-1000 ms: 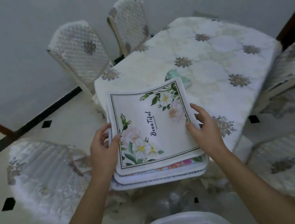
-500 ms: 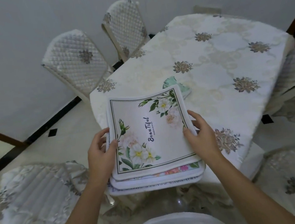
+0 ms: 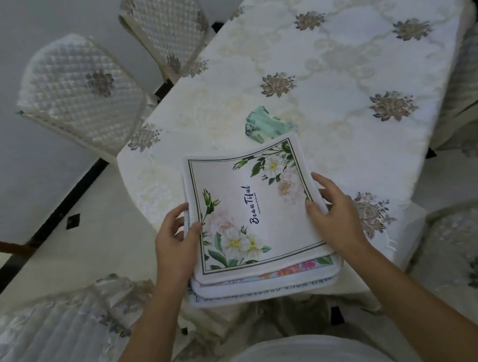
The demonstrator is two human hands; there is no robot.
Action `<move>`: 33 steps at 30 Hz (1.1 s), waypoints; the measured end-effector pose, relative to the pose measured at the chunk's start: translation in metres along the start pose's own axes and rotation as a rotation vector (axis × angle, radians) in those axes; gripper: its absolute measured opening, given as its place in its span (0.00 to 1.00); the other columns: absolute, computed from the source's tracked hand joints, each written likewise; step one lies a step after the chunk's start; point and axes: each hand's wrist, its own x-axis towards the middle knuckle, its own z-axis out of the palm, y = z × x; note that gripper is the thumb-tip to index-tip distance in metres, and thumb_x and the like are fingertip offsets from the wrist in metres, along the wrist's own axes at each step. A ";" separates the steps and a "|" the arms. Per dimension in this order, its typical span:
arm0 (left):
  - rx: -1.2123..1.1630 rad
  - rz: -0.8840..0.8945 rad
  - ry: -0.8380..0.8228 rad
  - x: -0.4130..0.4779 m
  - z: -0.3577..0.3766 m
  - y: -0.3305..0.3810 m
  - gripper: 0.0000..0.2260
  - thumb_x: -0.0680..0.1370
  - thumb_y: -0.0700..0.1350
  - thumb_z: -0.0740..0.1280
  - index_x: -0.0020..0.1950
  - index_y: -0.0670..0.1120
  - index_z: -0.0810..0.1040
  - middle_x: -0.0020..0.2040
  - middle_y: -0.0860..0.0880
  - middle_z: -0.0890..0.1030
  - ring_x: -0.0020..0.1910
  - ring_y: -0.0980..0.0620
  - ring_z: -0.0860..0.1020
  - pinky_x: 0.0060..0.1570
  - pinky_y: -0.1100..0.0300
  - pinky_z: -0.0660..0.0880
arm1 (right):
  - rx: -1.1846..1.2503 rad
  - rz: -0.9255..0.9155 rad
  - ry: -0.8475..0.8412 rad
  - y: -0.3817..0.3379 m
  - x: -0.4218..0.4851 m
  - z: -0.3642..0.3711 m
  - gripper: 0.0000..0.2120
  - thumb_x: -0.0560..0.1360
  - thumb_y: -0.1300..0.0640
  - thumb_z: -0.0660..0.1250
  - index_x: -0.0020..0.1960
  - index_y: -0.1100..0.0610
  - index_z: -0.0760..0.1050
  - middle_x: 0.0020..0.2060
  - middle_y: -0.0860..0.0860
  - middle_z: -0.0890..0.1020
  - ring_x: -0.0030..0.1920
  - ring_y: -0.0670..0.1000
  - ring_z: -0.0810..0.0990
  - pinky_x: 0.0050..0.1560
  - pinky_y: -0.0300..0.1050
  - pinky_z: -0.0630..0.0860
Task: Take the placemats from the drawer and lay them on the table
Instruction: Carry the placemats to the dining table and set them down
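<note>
Several placemats held, left grip, right grip

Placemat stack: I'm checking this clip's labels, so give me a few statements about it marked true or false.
1. The left hand grips the placemat stack at its left edge and the right hand at its right edge. True.
2. The top placemat shows white flowers and the word "BeauTiful". True.
3. The stack is a single placemat. False: at least three layered edges show at its near side.
4. One placemat already lies spread out on its own. False: none is laid out on the table; only a small green folded item lies there, just beyond the stack.
</note>
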 end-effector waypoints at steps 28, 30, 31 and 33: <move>0.223 0.279 -0.533 0.081 0.212 0.023 0.17 0.80 0.43 0.67 0.66 0.60 0.75 0.54 0.48 0.82 0.41 0.45 0.82 0.42 0.48 0.81 | -0.010 0.293 0.457 0.088 -0.011 -0.105 0.27 0.77 0.54 0.66 0.72 0.38 0.64 0.58 0.44 0.81 0.52 0.46 0.82 0.54 0.56 0.81; 0.256 0.314 -0.501 0.087 0.227 0.031 0.17 0.80 0.43 0.67 0.66 0.59 0.75 0.55 0.48 0.82 0.39 0.44 0.80 0.38 0.53 0.79 | 0.001 0.285 0.447 0.093 0.003 -0.115 0.27 0.77 0.54 0.66 0.72 0.38 0.64 0.57 0.42 0.81 0.52 0.44 0.82 0.54 0.54 0.81; 0.271 0.327 -0.485 0.089 0.234 0.035 0.18 0.80 0.43 0.67 0.67 0.59 0.75 0.57 0.48 0.82 0.39 0.45 0.79 0.38 0.58 0.77 | 0.001 0.280 0.444 0.095 0.010 -0.120 0.27 0.76 0.54 0.67 0.72 0.38 0.64 0.56 0.41 0.81 0.52 0.43 0.82 0.54 0.53 0.81; 0.296 0.338 -0.455 0.090 0.244 0.038 0.17 0.79 0.43 0.67 0.66 0.59 0.75 0.57 0.49 0.81 0.38 0.48 0.78 0.36 0.64 0.75 | 0.007 0.268 0.429 0.101 0.023 -0.130 0.28 0.76 0.55 0.67 0.72 0.39 0.64 0.54 0.40 0.81 0.51 0.39 0.81 0.53 0.49 0.81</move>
